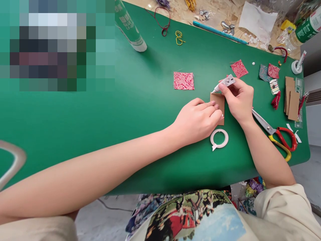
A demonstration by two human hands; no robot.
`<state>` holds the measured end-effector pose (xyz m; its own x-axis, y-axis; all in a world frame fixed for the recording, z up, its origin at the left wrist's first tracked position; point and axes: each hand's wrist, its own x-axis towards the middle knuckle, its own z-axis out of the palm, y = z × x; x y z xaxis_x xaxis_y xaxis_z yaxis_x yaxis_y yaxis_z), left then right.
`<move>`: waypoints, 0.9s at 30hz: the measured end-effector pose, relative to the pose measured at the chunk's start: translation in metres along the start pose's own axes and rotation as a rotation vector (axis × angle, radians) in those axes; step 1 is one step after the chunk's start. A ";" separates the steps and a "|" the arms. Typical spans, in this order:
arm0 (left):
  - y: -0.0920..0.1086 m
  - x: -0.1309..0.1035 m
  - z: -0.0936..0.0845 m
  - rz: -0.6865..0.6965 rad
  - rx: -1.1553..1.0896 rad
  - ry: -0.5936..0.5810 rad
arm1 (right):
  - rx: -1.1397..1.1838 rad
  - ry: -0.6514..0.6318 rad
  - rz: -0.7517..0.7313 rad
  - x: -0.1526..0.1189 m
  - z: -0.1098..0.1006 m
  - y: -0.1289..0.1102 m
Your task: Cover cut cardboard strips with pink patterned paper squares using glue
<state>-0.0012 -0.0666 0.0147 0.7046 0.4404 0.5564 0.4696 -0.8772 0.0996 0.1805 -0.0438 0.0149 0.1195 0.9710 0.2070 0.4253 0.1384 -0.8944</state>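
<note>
A small brown cardboard piece lies on the green table mat. My left hand rests on it, fingers bent together and pressing its left and middle part. My right hand is closed around a white glue tube, which is tilted so that its nozzle meets the card's upper left corner. Just below the card is a roll of white tape. A red patterned fabric piece lies to the upper left of the card, and another one lies beyond my right hand.
Scissors with red and yellow handles lie beside my right forearm. Cardboard strips are stacked at the right edge. A green bottle stands at the back, and a blue pencil lies along the far edge.
</note>
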 end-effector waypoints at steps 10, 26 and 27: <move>0.001 0.000 0.000 -0.018 0.017 -0.025 | 0.008 -0.006 0.024 0.000 -0.001 0.001; 0.001 0.001 -0.002 -0.015 0.019 -0.021 | -0.029 0.005 0.001 -0.001 -0.003 0.001; 0.001 0.002 -0.002 -0.012 0.014 -0.017 | -0.038 0.008 -0.010 -0.001 -0.004 0.002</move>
<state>-0.0008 -0.0673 0.0176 0.7081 0.4539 0.5409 0.4851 -0.8693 0.0945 0.1845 -0.0457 0.0145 0.1225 0.9679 0.2194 0.4604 0.1404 -0.8765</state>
